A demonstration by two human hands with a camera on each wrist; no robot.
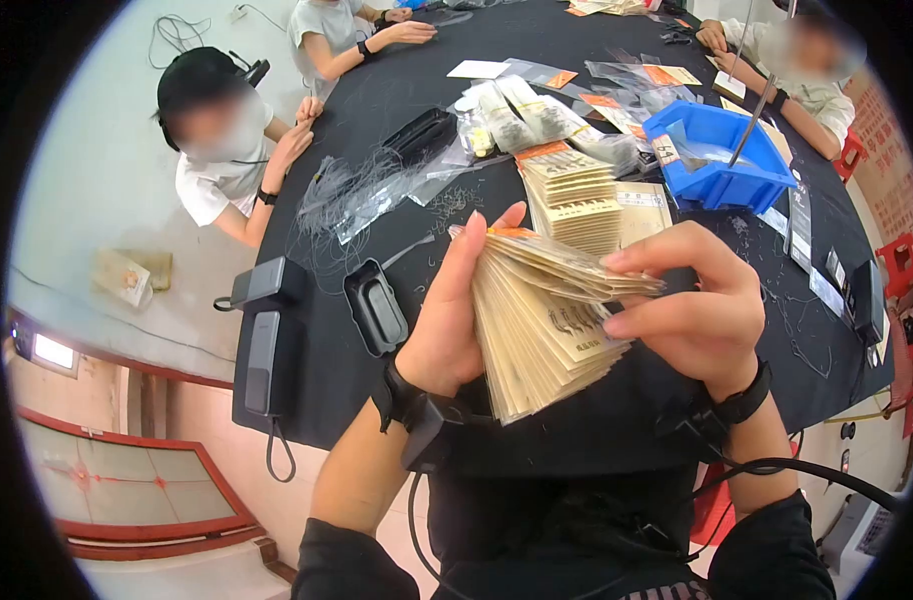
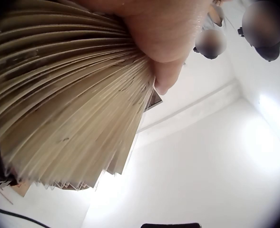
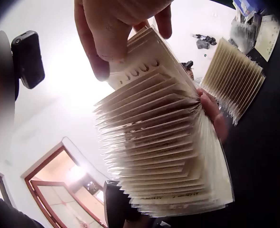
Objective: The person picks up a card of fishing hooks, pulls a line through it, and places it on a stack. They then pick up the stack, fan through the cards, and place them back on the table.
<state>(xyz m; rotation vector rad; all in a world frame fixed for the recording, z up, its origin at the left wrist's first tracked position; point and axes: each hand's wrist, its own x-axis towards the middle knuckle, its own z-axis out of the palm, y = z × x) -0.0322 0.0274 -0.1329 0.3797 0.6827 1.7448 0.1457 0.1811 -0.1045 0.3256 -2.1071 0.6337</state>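
A thick fanned stack of cream cards in clear sleeves point(image 1: 537, 350) is held up in front of the chest. My left hand point(image 1: 447, 320) grips it at its upper left end, the thumb lying across the gathered corners. From the right, my right hand point(image 1: 707, 300) pinches several of the top cards between thumb and fingers, lifted a little off the rest. Dark hook-like marks show on a card face in the right wrist view, below the fingers point(image 3: 99, 66). Many card edges point(image 2: 68, 109) spread out below the thumb in the left wrist view.
Another fanned card stack point(image 1: 577, 200) lies on the black table point(image 1: 377, 90) beyond my hands. Beside it stand a blue bin point(image 1: 742, 195) and filled clear bags point(image 1: 517, 115). A small black tray point(image 1: 377, 310) and black devices point(image 1: 264, 360) lie left. Other people sit around the table.
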